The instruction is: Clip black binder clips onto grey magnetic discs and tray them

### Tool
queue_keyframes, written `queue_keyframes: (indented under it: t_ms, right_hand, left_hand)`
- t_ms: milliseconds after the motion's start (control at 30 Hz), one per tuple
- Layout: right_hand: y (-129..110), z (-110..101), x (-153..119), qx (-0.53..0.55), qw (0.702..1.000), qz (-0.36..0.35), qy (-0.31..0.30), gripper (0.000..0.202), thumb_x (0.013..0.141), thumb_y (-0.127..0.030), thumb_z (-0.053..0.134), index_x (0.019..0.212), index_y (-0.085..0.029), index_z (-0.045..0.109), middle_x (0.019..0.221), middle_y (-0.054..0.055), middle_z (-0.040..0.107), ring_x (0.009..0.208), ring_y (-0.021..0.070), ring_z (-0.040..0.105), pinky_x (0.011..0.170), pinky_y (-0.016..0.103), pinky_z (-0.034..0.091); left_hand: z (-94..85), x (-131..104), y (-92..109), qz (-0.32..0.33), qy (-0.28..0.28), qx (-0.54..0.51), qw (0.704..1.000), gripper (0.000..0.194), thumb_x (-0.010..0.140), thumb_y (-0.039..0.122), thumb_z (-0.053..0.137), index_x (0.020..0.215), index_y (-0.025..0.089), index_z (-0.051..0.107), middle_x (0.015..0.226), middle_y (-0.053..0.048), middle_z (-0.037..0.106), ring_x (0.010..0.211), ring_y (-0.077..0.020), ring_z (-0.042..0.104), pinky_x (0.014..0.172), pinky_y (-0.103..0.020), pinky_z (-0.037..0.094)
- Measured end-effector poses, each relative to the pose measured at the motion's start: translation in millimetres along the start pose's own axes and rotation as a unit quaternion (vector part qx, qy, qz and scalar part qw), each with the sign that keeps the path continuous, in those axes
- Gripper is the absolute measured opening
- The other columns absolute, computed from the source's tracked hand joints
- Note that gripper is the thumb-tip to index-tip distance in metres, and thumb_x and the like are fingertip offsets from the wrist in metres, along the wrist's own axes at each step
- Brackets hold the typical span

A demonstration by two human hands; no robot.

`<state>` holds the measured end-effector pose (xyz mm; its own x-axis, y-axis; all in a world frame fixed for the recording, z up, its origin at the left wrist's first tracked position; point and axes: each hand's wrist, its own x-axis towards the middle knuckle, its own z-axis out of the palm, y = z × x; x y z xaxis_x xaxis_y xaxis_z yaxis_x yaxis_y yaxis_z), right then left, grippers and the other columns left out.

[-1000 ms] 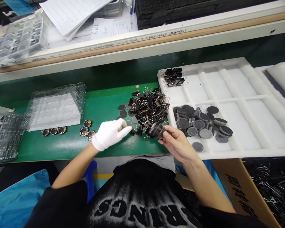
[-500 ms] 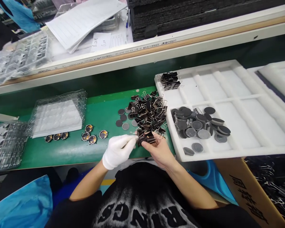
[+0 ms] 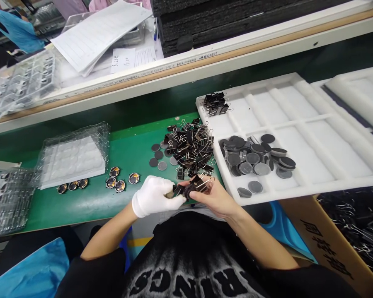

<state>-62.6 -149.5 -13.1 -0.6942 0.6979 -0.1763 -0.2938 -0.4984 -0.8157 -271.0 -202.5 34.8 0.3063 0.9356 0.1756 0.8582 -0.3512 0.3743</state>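
My left hand (image 3: 155, 196), in a white glove, is closed with thumb and fingers on a black binder clip (image 3: 178, 190). My bare right hand (image 3: 218, 198) grips a bunch of binder clips (image 3: 197, 182) with silver wire handles, clamped around a dark round piece that the fingers partly cover. Both hands meet at the table's front edge, below a heap of black binder clips (image 3: 189, 145). Dark and grey round discs (image 3: 162, 165) lie flat left of the heap. Further left are several small round pieces with orange-and-black faces (image 3: 119, 186).
A white foam tray (image 3: 251, 124) on the right holds grey discs (image 3: 262, 168) and a cluster of binder clips (image 3: 216, 103). Clear plastic trays (image 3: 74, 159) lie on the left. A cardboard box (image 3: 317, 236) of binder clips stands lower right. A shelf edge (image 3: 174, 68) crosses behind.
My gloved hand has turned, its thumb now lower, and both hands have come slightly down towards my body. The whole view has shifted a little.
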Motion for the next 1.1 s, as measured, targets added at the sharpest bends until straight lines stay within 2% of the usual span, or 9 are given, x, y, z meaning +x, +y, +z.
queue_keyframes:
  t_ms: [133,233,333,433,567,633,733,833,1100]
  right_hand:
    - [0,5,3,0.075,0.997,0.006,0.021,0.032,0.07,-0.037,0.093,0.093,-0.021,0.077,0.1,0.006,0.081,0.082,0.0164,0.075,0.082,0.03,0.061]
    - [-1,7,5,0.168,0.985,0.034,0.028,0.035,0.065,-0.036,0.096,0.091,-0.023,0.077,0.089,0.0,0.08,0.067,0.0117,0.072,0.068,0.024,0.062]
    - [-1,5,6,0.201,0.978,0.06,0.014,0.032,0.065,-0.035,0.096,0.087,-0.022,0.077,0.08,-0.002,0.077,0.065,0.0097,0.072,0.066,0.019,0.062]
    - [2,4,5,0.187,0.98,0.073,-0.001,0.032,0.067,-0.036,0.095,0.088,-0.02,0.075,0.081,0.0,0.077,0.068,0.0111,0.072,0.071,0.022,0.063]
    - [0,4,4,0.156,0.986,0.058,0.018,0.036,0.069,-0.038,0.094,0.095,-0.021,0.075,0.091,0.002,0.078,0.075,0.0155,0.073,0.077,0.033,0.063]
    - [-3,4,4,0.141,0.987,0.028,0.067,0.037,0.067,-0.037,0.095,0.094,-0.022,0.075,0.092,0.002,0.078,0.078,0.0155,0.071,0.076,0.031,0.062]
    - [-6,2,5,0.116,0.986,0.0,0.123,0.035,0.064,-0.036,0.096,0.089,-0.023,0.075,0.085,-0.001,0.076,0.073,0.0127,0.067,0.067,0.026,0.058]
    - [-6,-2,5,0.08,0.989,-0.002,0.122,0.037,0.063,-0.036,0.097,0.088,-0.022,0.074,0.084,0.0,0.075,0.07,0.0127,0.065,0.066,0.026,0.057]
    - [0,1,1,0.072,0.99,0.008,0.118,0.046,0.055,-0.031,0.099,0.094,-0.022,0.075,0.094,0.003,0.078,0.082,0.0179,0.07,0.08,0.032,0.058]
  left_hand:
    - [-2.1,-2,-1,-0.036,0.01,0.02,0.999,0.037,0.076,0.049,0.066,0.059,0.022,0.047,0.046,0.005,0.043,0.045,-0.0103,0.039,0.053,-0.028,0.025]
    - [-10.4,-2,-1,-0.105,-0.033,-0.001,0.994,0.03,0.069,0.049,0.068,0.074,0.022,0.056,0.052,0.007,0.049,0.048,-0.0109,0.044,0.055,-0.026,0.032]
    - [-12.9,1,1,-0.111,-0.069,-0.005,0.991,0.028,0.069,0.045,0.068,0.069,0.022,0.052,0.053,0.006,0.048,0.05,-0.0112,0.044,0.055,-0.026,0.03]
    - [-7.4,2,5,-0.083,-0.046,-0.034,0.995,0.031,0.071,0.042,0.064,0.06,0.022,0.043,0.048,0.007,0.038,0.046,-0.0097,0.035,0.053,-0.027,0.027]
    - [-3.0,4,11,-0.101,-0.004,-0.041,0.994,0.034,0.076,0.035,0.056,0.057,0.022,0.031,0.047,0.007,0.03,0.047,-0.0086,0.027,0.051,-0.027,0.022]
    - [-6.0,3,13,-0.117,-0.023,-0.057,0.991,0.037,0.08,0.034,0.054,0.057,0.022,0.028,0.049,0.007,0.026,0.048,-0.0082,0.023,0.051,-0.027,0.02]
    - [-13.3,2,16,-0.133,-0.096,-0.1,0.981,0.04,0.084,0.034,0.053,0.058,0.02,0.027,0.051,0.008,0.022,0.051,-0.008,0.018,0.05,-0.026,0.02]
    - [-17.7,0,15,-0.131,-0.135,-0.118,0.975,0.041,0.087,0.036,0.055,0.058,0.02,0.03,0.052,0.008,0.022,0.053,-0.0083,0.018,0.051,-0.025,0.021]
    - [-12.3,3,14,-0.123,-0.158,-0.145,0.969,0.043,0.091,0.038,0.054,0.058,0.019,0.034,0.051,0.009,0.024,0.052,-0.0079,0.02,0.05,-0.024,0.022]
